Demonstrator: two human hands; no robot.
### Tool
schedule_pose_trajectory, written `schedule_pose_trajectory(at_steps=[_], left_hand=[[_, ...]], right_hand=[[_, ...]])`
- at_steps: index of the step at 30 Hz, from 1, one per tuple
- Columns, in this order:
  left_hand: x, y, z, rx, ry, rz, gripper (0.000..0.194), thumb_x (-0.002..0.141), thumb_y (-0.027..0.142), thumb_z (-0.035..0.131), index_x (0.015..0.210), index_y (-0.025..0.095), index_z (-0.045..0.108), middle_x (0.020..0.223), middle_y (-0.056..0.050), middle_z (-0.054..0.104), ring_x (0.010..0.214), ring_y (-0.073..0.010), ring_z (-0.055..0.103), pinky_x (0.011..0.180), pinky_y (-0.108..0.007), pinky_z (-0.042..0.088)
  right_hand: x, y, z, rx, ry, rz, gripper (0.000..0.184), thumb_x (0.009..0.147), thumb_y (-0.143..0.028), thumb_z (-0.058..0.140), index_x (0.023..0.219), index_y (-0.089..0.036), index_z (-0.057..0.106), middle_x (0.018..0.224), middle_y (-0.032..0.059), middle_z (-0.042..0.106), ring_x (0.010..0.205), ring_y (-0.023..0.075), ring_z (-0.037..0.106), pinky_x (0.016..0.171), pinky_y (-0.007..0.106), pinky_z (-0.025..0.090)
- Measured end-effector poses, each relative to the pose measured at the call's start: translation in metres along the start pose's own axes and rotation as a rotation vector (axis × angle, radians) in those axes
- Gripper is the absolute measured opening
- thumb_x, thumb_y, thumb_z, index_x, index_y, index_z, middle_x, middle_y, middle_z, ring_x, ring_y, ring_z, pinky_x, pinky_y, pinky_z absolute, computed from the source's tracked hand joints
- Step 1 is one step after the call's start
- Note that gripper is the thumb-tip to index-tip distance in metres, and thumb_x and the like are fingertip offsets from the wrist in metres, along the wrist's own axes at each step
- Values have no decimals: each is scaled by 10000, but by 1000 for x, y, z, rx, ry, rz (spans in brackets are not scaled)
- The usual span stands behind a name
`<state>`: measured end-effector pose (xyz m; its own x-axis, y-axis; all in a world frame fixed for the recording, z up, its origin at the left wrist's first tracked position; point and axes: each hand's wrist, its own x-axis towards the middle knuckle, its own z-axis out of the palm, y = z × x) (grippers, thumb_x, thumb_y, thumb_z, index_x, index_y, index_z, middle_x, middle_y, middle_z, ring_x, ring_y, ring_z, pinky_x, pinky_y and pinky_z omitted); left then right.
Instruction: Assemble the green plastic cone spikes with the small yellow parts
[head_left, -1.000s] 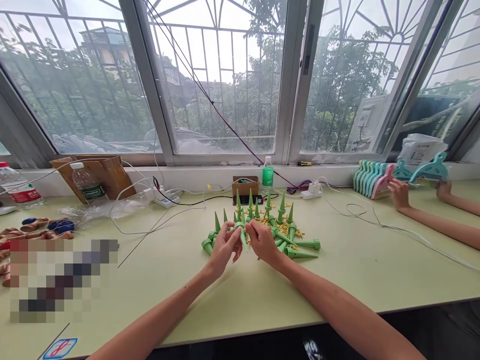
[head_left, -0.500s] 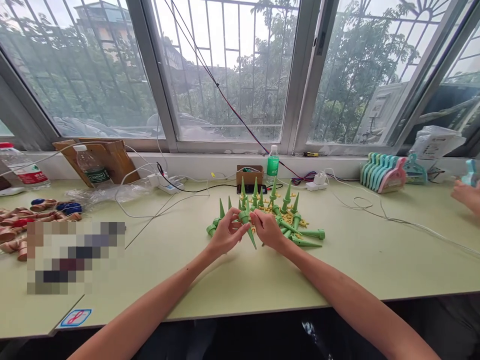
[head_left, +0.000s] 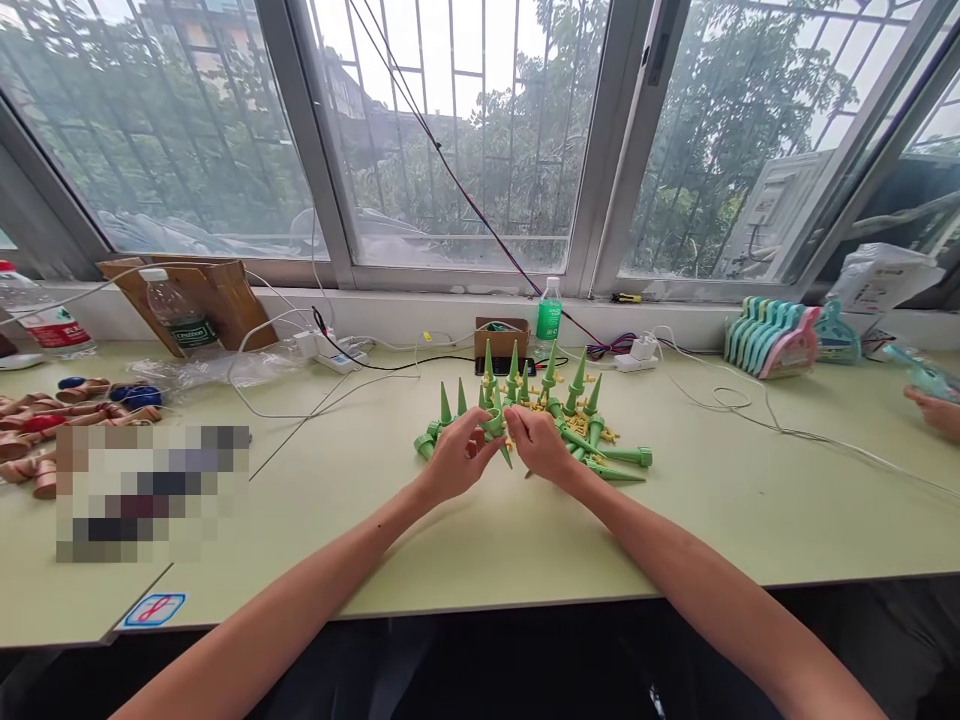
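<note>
My left hand point(head_left: 456, 462) and my right hand point(head_left: 541, 446) meet over the middle of a pale green table point(head_left: 480, 540). Both pinch one green plastic cone spike point(head_left: 498, 435), its tip pointing down toward me. Just behind my hands, several more green spikes point(head_left: 551, 395) stand upright or lie flat point(head_left: 615, 460), mixed with small yellow pieces point(head_left: 577, 425).
A small cardboard box point(head_left: 500, 338), a green bottle point(head_left: 549, 310), power strips and cables lie along the window sill. Wooden and coloured parts point(head_left: 67, 415) sit at the left. Pastel plastic pieces point(head_left: 772, 338) stand at the right, where another person's hand point(head_left: 934, 410) shows.
The view has tilted down a little. My hands stay closed on the same spike and have drawn slightly nearer the pile. The other person's hands moved off to the right.
</note>
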<state>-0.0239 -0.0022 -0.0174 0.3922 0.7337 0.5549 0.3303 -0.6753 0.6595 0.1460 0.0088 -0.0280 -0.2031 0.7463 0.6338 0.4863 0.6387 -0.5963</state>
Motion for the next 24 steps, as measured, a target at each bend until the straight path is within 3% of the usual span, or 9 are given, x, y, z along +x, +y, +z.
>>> schedule_pose_trajectory(at_steps=[6,9,13,16,20,22,24], left_hand=[[0,-1,3,36,54,61,164,874,310,569,873,191,457,839,11,447,554,-35,477,448,-149,414],[0,-1,4,18,56,32,165,881,310,563,948,208,451,825,20,463,518,-23,457,436,-137,400],[1,3,3,-97,111,-35,357,873,336,583,1148,275,364,952,10,504,482,-4,463,400,-124,379],[4,6,1,-147,145,-81,442,836,366,634,1173,292,357,955,22,502,455,0,473,387,-128,385],[5,7,1,-263,162,-178,413,801,415,669,1075,250,408,804,55,520,409,-30,491,355,-149,383],[6,7,1,-347,138,-228,323,824,457,630,935,206,459,719,51,520,394,-55,503,332,-169,369],[7,9,1,-439,102,-286,354,862,506,553,778,168,491,647,30,512,378,-74,498,319,-197,361]], right_hand=[[0,-2,-2,31,2,15,394,996,-424,316,662,-217,331,561,-36,366,506,112,309,513,260,256],[0,-4,-2,61,11,17,387,998,-430,316,674,-218,334,572,-36,372,509,112,311,509,256,262],[-2,-8,-3,80,34,6,369,1001,-408,320,685,-218,330,574,-42,375,504,105,320,515,250,274],[-2,-10,-3,67,69,2,363,998,-399,329,685,-215,337,572,-46,375,507,103,323,523,245,285],[-1,-12,-4,59,110,14,340,991,-403,351,717,-209,404,577,-45,414,507,102,352,535,240,306],[-1,-12,-5,63,125,25,340,989,-410,353,722,-208,416,578,-43,429,506,102,366,538,239,314],[-1,-13,-5,61,125,31,350,989,-413,353,713,-207,417,579,-39,441,509,103,375,541,241,316]])
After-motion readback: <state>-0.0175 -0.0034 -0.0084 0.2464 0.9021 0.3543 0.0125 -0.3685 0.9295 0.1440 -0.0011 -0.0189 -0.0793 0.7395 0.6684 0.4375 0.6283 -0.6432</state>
